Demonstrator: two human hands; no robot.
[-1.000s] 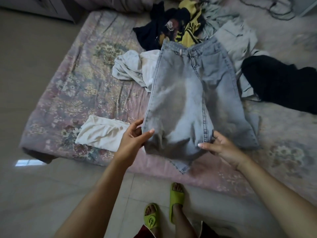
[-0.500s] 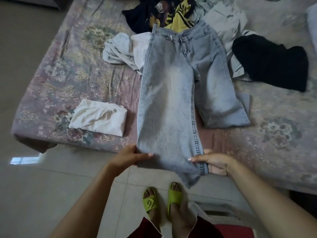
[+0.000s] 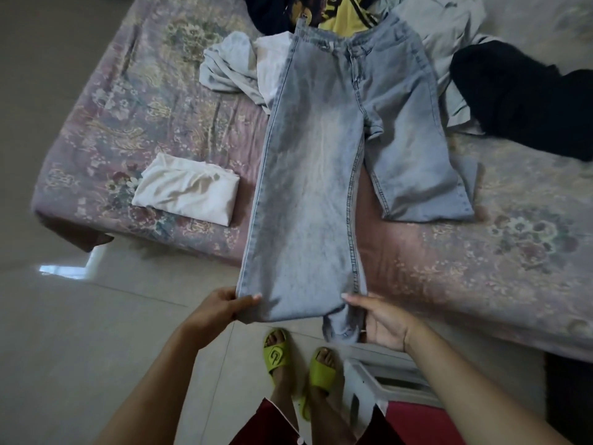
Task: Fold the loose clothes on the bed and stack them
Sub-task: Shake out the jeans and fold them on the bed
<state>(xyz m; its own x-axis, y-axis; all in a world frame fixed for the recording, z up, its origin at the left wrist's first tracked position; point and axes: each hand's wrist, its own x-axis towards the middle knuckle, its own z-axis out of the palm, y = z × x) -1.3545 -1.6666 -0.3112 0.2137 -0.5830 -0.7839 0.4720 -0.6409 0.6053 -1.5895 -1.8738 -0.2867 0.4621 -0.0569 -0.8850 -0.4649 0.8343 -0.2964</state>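
**Jeans leg drawn out past the bed's near edge**

Pulled straight since a moment ago: one leg of the pale jeans, now stretched from the waistband near the far pile down over the near edge of the bed. Left hand pinching the hem's left corner, thumb on top; right hand holding the right corner, fingers curled beneath. Other leg lying doubled back, short, toward the right. Done so far, by the look of it: just one folded white garment near the left edge. Left to fold: jeans, grey-white top, black garment, yellow-and-dark pile at the far edge. No stack begun.
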